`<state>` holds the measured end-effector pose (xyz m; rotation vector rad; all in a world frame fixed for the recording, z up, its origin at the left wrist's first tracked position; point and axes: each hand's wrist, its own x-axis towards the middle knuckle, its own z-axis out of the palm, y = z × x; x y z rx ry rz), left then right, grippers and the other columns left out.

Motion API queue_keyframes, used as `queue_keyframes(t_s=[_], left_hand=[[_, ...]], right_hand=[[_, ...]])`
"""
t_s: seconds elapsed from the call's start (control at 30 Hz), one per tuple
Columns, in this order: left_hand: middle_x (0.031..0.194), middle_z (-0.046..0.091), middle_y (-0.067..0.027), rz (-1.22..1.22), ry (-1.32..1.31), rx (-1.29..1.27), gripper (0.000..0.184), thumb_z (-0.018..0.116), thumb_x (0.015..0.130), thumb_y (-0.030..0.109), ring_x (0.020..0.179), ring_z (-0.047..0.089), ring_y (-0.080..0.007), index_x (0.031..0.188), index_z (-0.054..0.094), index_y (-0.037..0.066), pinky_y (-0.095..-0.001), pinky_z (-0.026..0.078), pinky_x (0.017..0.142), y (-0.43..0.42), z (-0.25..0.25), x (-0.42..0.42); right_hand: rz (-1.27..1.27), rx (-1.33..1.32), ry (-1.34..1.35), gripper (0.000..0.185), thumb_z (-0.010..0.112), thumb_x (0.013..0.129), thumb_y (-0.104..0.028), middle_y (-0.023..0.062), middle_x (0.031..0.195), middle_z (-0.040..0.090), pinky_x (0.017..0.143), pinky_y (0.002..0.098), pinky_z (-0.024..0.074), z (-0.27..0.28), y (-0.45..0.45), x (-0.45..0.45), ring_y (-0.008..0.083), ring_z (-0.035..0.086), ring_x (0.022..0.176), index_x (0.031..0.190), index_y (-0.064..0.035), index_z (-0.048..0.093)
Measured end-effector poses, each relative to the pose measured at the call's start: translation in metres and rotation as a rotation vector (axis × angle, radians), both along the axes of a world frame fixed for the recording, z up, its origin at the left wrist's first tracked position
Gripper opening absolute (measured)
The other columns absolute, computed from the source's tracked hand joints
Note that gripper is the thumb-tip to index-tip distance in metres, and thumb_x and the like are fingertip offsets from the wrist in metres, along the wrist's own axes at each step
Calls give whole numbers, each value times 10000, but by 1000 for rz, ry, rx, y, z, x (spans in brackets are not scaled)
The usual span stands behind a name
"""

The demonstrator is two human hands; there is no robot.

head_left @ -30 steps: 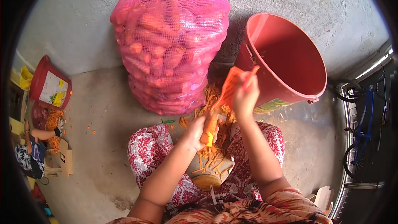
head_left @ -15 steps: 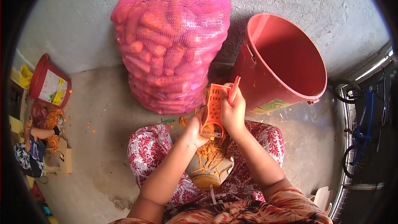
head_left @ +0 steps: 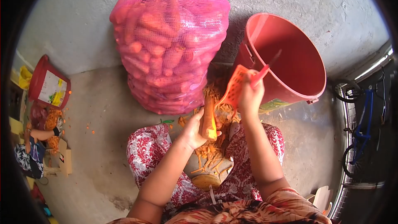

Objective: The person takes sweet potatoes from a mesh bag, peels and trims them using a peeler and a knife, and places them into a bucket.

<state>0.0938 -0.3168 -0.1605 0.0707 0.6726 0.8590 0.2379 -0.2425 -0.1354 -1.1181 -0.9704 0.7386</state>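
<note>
My left hand (head_left: 194, 130) is wrapped round a carrot (head_left: 209, 118), whose near end is yellow and whose other end points away from me. To its right, my right hand (head_left: 250, 97) grips an orange peeler (head_left: 234, 86) with a perforated body, together with a red-handled knife (head_left: 261, 76) whose blade points up and to the right over the bucket. The peeler is just apart from the carrot. Orange peelings (head_left: 210, 155) lie on the floor below and between my legs. Behind the hands stands a pink mesh sack (head_left: 170, 45) full of carrots.
A large red bucket (head_left: 251, 37) stands at the back right against the wall. At the far left are another red bucket (head_left: 39, 76), a seated person (head_left: 31, 151) and a cardboard box (head_left: 65, 159). A blue bicycle (head_left: 365, 116) is at the far right.
The peeler first came down over the carrot, then moved up and right, away from it. The knife swung out over the bucket. The carrot now points more upright in my left hand.
</note>
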Motion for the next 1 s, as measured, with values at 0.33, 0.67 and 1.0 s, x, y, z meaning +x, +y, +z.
queue_keyframes(t_s=[0.33,0.67,1.0], left_hand=[[835,600,-13,23,-38,64,304,370,876,350,671,572,-129,992,530,120,-293,471,510,0,-10,0],[729,570,-55,-60,-18,74,314,344,877,316,585,546,-174,932,517,60,-310,461,557,-1,-8,2],[736,529,-47,-15,-69,36,342,320,884,351,607,525,-170,970,490,68,-375,452,565,-2,-11,-6]], right_hand=[[171,-98,-240,108,491,855,-126,-19,681,462,548,197,366,6,-40,-37,47,400,613,867,-19,486],[-114,189,-413,67,482,819,-70,122,641,547,544,286,431,-7,-15,-17,178,564,589,834,-6,477],[5,-5,-113,88,490,847,-148,-75,621,397,437,160,280,-7,-9,-7,11,337,505,825,-63,484]])
